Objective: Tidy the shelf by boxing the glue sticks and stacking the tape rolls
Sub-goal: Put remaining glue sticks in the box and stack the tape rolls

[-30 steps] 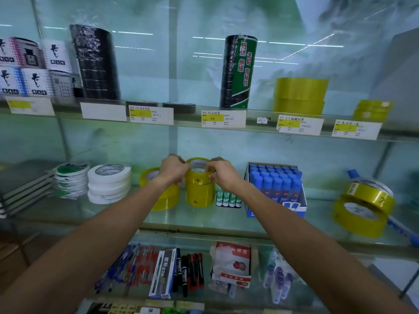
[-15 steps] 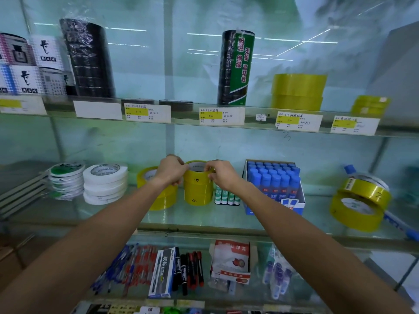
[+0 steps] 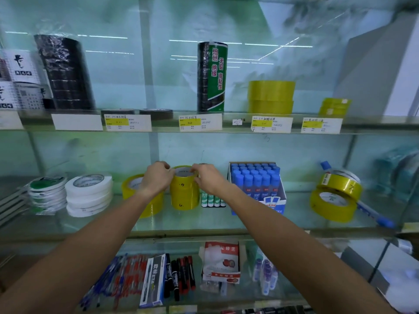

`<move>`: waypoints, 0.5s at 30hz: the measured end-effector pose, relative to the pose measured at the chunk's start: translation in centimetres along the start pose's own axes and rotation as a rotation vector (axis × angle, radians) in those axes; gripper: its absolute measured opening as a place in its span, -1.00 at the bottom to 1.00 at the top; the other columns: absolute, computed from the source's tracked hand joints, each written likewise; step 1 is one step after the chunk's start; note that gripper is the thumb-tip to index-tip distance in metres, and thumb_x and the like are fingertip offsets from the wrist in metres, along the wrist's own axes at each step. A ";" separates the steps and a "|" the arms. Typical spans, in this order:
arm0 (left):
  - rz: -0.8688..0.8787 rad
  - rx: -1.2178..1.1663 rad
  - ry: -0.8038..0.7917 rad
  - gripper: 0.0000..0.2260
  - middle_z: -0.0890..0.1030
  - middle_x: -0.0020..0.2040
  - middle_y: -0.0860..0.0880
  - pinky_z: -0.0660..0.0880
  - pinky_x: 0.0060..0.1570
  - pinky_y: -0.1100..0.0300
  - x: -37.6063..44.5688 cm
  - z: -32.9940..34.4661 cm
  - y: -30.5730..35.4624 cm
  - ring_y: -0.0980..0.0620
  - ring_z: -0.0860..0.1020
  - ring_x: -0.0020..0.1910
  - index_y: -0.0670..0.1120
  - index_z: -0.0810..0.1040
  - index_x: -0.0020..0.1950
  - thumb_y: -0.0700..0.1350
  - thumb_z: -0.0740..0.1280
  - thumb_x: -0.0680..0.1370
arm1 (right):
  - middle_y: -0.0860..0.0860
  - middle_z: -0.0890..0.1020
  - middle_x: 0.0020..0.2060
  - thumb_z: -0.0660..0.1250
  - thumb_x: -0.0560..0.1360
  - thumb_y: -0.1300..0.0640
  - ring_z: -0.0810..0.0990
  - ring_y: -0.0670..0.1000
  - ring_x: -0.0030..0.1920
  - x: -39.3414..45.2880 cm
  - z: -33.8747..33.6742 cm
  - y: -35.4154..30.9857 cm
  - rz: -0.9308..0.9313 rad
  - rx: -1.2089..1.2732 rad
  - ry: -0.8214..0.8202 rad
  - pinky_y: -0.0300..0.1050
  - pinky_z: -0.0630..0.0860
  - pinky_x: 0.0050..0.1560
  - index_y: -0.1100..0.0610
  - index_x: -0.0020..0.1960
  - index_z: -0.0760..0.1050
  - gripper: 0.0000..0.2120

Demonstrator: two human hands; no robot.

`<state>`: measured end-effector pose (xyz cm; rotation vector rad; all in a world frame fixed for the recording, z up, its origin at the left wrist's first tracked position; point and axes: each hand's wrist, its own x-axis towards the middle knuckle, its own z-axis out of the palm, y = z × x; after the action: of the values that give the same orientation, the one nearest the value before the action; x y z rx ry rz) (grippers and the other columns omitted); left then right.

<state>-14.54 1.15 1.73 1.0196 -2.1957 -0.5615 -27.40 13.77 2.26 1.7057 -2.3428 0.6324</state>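
Note:
A stack of yellow tape rolls (image 3: pixel 184 193) stands upright on the middle glass shelf (image 3: pixel 226 219). My left hand (image 3: pixel 156 179) grips the top roll from the left, and my right hand (image 3: pixel 207 179) grips it from the right. Another yellow roll (image 3: pixel 154 206) leans behind my left wrist. Small green-and-white glue sticks (image 3: pixel 212 201) stand just right of the stack. A blue box (image 3: pixel 275 200) packed with blue-capped glue sticks (image 3: pixel 255 177) sits further right. Two yellow rolls (image 3: pixel 334 197) lie askew at the shelf's right end.
White tape rolls (image 3: pixel 88 196) and green-labelled rolls (image 3: pixel 46 196) are stacked at the left. The upper shelf holds black tape tubes (image 3: pixel 64 72), a green-labelled tube (image 3: pixel 212 77) and yellow rolls (image 3: pixel 271 96). Pens and markers (image 3: pixel 179 277) lie on the lower shelf. A blue pen (image 3: pixel 374 217) lies at the right.
Both hands have stayed on the top of the yellow stack. The camera has shifted slightly; the stack looks settled upright on the shelf.

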 end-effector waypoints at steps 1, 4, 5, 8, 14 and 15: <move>0.044 0.058 0.051 -0.72 0.67 -0.03 -0.16 0.54 -0.09 0.07 -0.3 0.1 0.3 -0.17 0.63 -0.07 -0.13 0.59 0.13 0.00 0.29 0.53 | 0.19 0.57 0.18 0.26 0.52 0.22 0.54 0.22 0.15 -0.1 -0.5 0.2 -0.010 -0.007 0.021 0.06 0.51 0.15 0.14 0.26 0.49 -0.69; 0.219 0.143 0.171 -0.79 0.59 0.03 -0.13 0.50 -0.14 0.05 -1.3 0.6 2.7 -0.19 0.59 -0.06 -0.07 0.60 0.10 -0.05 0.26 0.54 | 0.15 0.55 0.21 0.26 0.55 0.17 0.55 0.21 0.13 -0.7 -2.4 1.3 -0.026 -0.055 0.087 0.08 0.52 0.13 0.08 0.24 0.48 -0.73; 0.276 0.130 0.169 -0.81 0.58 0.01 -0.10 0.51 -0.15 0.06 -1.6 0.8 3.6 -0.16 0.59 -0.09 -0.04 0.61 0.07 -0.05 0.25 0.54 | 0.14 0.56 0.20 0.25 0.55 0.17 0.55 0.21 0.12 -1.0 -3.1 1.8 -0.037 -0.080 0.112 0.08 0.52 0.11 0.08 0.24 0.48 -0.73; 0.435 0.023 0.080 -0.83 0.60 -0.08 -0.01 0.55 -0.10 0.07 -2.1 2.0 5.9 -0.06 0.59 -0.13 0.01 0.62 0.00 -0.07 0.25 0.51 | 0.12 0.60 0.11 0.23 0.54 0.20 0.55 0.18 0.11 -2.4 -5.6 3.7 -0.048 -0.131 0.191 0.08 0.54 0.06 0.10 0.20 0.50 -0.75; 0.608 -0.070 -0.025 -0.85 0.64 -0.08 -0.01 0.42 -0.10 0.20 -4.2 4.8 10.1 0.09 0.47 -0.20 -0.06 0.63 0.03 -0.16 0.30 0.53 | 0.15 0.58 0.10 0.21 0.52 0.26 0.51 0.20 0.13 -6.0 -10.7 10.5 0.146 -0.248 0.349 0.07 0.54 0.01 0.12 0.21 0.50 -0.71; 0.617 -0.084 -0.040 -0.85 0.64 -0.07 0.00 0.45 -0.08 0.18 -4.5 5.1 10.6 0.09 0.48 -0.18 -0.05 0.63 0.03 -0.16 0.30 0.53 | 0.15 0.57 0.11 0.22 0.51 0.26 0.51 0.21 0.13 -6.6 -11.3 11.9 0.190 -0.264 0.376 0.06 0.53 0.00 0.12 0.22 0.50 -0.70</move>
<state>-21.35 11.71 2.92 0.2520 -2.3369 -0.3797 -37.57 27.44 7.10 1.1494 -2.2131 0.5823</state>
